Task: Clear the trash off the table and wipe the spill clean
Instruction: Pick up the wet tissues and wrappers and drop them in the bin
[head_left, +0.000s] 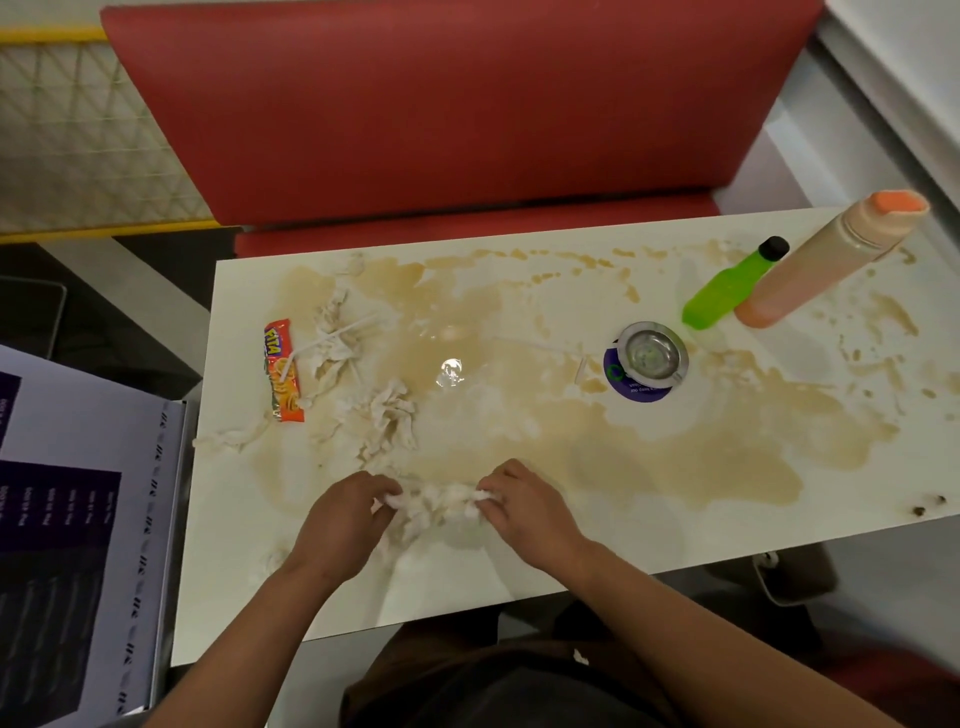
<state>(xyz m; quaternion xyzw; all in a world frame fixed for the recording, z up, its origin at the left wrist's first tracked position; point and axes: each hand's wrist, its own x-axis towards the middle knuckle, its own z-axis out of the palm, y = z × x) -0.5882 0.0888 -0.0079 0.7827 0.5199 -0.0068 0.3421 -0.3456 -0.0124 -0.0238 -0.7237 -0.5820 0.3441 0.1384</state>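
Note:
A wide tan spill (597, 431) covers much of the white table (519, 551). My left hand (343, 519) and my right hand (524, 509) each pinch an end of a wet white tissue wad (441, 501) at the table's near edge. More soaked tissues (387, 415) lie left of centre, with a white straw (332, 340) across one clump. An orange snack wrapper (282, 371) lies at the left. A crumpled clear plastic scrap (451, 371) sits in the puddle.
A steel ashtray (649, 356) sits on a purple coaster at the right. A green bottle (727, 286) and a peach flask (826, 265) stand at the back right. A red bench (457, 104) is behind the table. A purple printed board (78, 519) stands left.

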